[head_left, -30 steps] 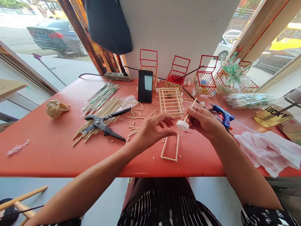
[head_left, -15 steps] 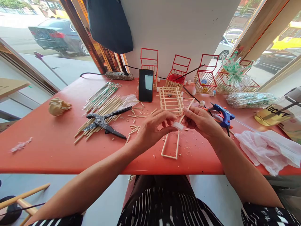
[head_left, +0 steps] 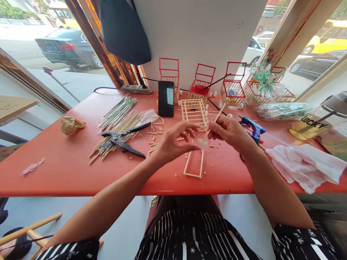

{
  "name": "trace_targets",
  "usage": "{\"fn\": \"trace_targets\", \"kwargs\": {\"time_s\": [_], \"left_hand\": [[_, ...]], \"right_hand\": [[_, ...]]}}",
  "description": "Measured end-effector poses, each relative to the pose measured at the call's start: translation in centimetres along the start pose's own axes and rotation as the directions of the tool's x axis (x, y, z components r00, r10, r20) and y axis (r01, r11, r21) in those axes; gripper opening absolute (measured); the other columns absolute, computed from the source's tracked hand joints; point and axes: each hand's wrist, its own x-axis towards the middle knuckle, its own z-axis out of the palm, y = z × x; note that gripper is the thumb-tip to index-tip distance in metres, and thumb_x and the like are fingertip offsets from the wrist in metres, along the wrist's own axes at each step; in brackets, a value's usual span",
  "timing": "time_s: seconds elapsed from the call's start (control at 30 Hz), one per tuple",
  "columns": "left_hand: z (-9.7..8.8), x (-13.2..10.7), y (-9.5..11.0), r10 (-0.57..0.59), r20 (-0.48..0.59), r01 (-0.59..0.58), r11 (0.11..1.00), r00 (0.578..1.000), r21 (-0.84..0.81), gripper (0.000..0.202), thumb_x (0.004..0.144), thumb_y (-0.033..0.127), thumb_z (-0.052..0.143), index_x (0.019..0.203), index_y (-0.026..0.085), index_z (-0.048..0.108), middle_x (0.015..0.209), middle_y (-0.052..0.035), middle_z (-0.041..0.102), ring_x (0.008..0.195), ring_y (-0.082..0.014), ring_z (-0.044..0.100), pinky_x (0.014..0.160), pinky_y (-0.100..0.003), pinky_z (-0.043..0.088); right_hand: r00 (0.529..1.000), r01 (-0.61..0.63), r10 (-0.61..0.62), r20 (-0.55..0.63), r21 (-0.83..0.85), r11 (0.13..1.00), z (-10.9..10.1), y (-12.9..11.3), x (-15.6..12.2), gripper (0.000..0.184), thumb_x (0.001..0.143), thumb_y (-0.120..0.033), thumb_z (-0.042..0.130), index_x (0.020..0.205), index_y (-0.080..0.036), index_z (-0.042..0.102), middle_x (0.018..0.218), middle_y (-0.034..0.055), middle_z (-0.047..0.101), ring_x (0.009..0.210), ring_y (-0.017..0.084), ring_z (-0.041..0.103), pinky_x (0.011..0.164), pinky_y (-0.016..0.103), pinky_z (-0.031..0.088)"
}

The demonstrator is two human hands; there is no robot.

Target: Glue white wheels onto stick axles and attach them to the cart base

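My right hand (head_left: 227, 130) pinches a thin wooden stick (head_left: 220, 112), which slants up to the right. At the stick's lower end is a small white bottle cap (head_left: 202, 142), blurred and tilted. My left hand (head_left: 180, 139) is beside the cap with fingers and thumb spread; the thumb tip is close to it, and whether they touch I cannot tell. Below both hands a narrow rectangular stick frame (head_left: 193, 176) lies on the red table (head_left: 159, 184). Just behind them stands a slatted stick basket frame (head_left: 189, 105).
Left lie pliers (head_left: 119, 141) on loose sticks (head_left: 100, 148), near wrapped sticks (head_left: 119, 110). A phone (head_left: 166, 99) leans upright before small red-trimmed carts (head_left: 233, 86). On the right are a blue glue gun (head_left: 253, 130), a cloth (head_left: 306, 166) and a jug (head_left: 309, 126).
My left fingers have spread apart around the cap, which has tilted and blurred at the stick's end. My right hand keeps its pinch on the stick. The view has shifted slightly.
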Motion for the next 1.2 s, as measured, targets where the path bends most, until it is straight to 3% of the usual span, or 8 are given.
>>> {"fn": "trace_targets", "kwargs": {"time_s": [0.13, 0.37, 0.6, 0.73, 0.83, 0.93, 1.07, 1.2], "left_hand": [[-0.6, 0.7, 0.2, -0.181, -0.088, 0.177, 0.983, 0.980, -0.042, 0.038, 0.086, 0.044, 0.074, 0.111, 0.016, 0.069, 0.100, -0.0069, 0.068, 0.082, -0.0141, 0.064, 0.071, -0.025, 0.052], [-0.9, 0.8, 1.0, -0.332, 0.144, 0.339, 0.940, 0.932, -0.030, 0.046, 0.079, 0.025, 0.075, 0.122, 0.016, 0.064, 0.105, -0.0074, 0.070, 0.077, -0.0122, 0.065, 0.069, -0.024, 0.052], [-0.2, 0.3, 1.0, -0.177, 0.043, 0.179, 0.982, 0.983, -0.054, 0.027, 0.079, 0.016, 0.065, 0.106, 0.017, 0.071, 0.102, -0.0059, 0.067, 0.078, -0.0115, 0.061, 0.068, -0.023, 0.049], [-0.1, -0.1, 2.0, -0.126, -0.056, 0.118, 0.985, 0.990, -0.127, 0.022, 0.083, 0.023, 0.070, 0.104, 0.017, 0.072, 0.100, -0.0064, 0.064, 0.077, -0.0118, 0.059, 0.069, -0.024, 0.051], [-0.1, -0.3, 2.4, -0.195, -0.122, 0.175, 0.972, 0.973, -0.159, 0.028, 0.085, 0.030, 0.070, 0.110, 0.017, 0.072, 0.095, -0.0049, 0.065, 0.075, -0.0118, 0.058, 0.064, -0.022, 0.049], [-0.1, -0.6, 1.4, -0.369, -0.160, 0.338, 0.922, 0.915, -0.191, 0.031, 0.082, 0.023, 0.067, 0.112, 0.018, 0.071, 0.091, -0.0024, 0.065, 0.070, -0.0098, 0.056, 0.058, -0.020, 0.043], [0.4, -1.0, -0.2, -0.463, 0.066, 0.457, 0.824, 0.884, -0.333, 0.049, 0.071, 0.018, 0.076, 0.119, 0.016, 0.067, 0.093, -0.0038, 0.068, 0.080, -0.0132, 0.065, 0.071, -0.023, 0.050], [1.2, -1.3, -0.1, -0.504, 0.213, 0.544, 0.724, 0.837, -0.424, 0.063, 0.070, 0.025, 0.086, 0.128, 0.015, 0.061, 0.096, -0.0064, 0.074, 0.090, -0.0175, 0.071, 0.084, -0.030, 0.054]], "right_hand": [[0.984, 0.173, -0.177, 0.007, -0.248, 0.953, 0.6, 0.0, -0.6, 0.045, 0.093, -0.057, 0.064, 0.073, -0.018, 0.065, 0.066, 0.0007, 0.066, 0.058, 0.011, 0.052, 0.056, 0.025, 0.037], [0.940, 0.319, -0.340, 0.034, -0.444, 0.838, 2.0, 0.2, -1.1, 0.043, 0.098, -0.051, 0.059, 0.071, -0.019, 0.060, 0.061, -0.0043, 0.051, 0.056, 0.010, 0.040, 0.057, 0.025, 0.030], [0.925, 0.373, -0.356, 0.135, -0.509, 0.776, 2.6, 0.7, -1.1, 0.033, 0.100, -0.039, 0.060, 0.076, -0.018, 0.060, 0.069, -0.0018, 0.057, 0.063, 0.011, 0.047, 0.063, 0.025, 0.032], [0.904, 0.412, -0.406, 0.135, -0.530, 0.741, 2.9, 0.4, -1.2, 0.034, 0.101, -0.040, 0.058, 0.075, -0.018, 0.058, 0.068, -0.0013, 0.056, 0.063, 0.012, 0.048, 0.062, 0.025, 0.033], [0.894, 0.405, -0.443, 0.066, -0.542, 0.737, 3.0, -0.2, -1.5, 0.033, 0.102, -0.039, 0.057, 0.076, -0.019, 0.059, 0.069, -0.0006, 0.060, 0.062, 0.011, 0.050, 0.062, 0.024, 0.035], [0.878, 0.360, -0.474, -0.074, -0.551, 0.753, 2.7, -0.6, -1.7, 0.034, 0.100, -0.039, 0.060, 0.072, -0.019, 0.059, 0.064, -0.0024, 0.056, 0.057, 0.011, 0.047, 0.059, 0.024, 0.035], [0.828, 0.347, -0.531, -0.183, -0.575, 0.741, 2.5, -0.7, -1.9, 0.031, 0.100, -0.036, 0.062, 0.073, -0.019, 0.061, 0.061, -0.0033, 0.055, 0.055, 0.010, 0.046, 0.056, 0.025, 0.034], [0.816, 0.379, -0.563, -0.131, -0.613, 0.693, 2.8, -0.5, -1.9, 0.031, 0.101, -0.036, 0.060, 0.075, -0.019, 0.060, 0.063, -0.0022, 0.058, 0.057, 0.011, 0.049, 0.058, 0.025, 0.035]]}}
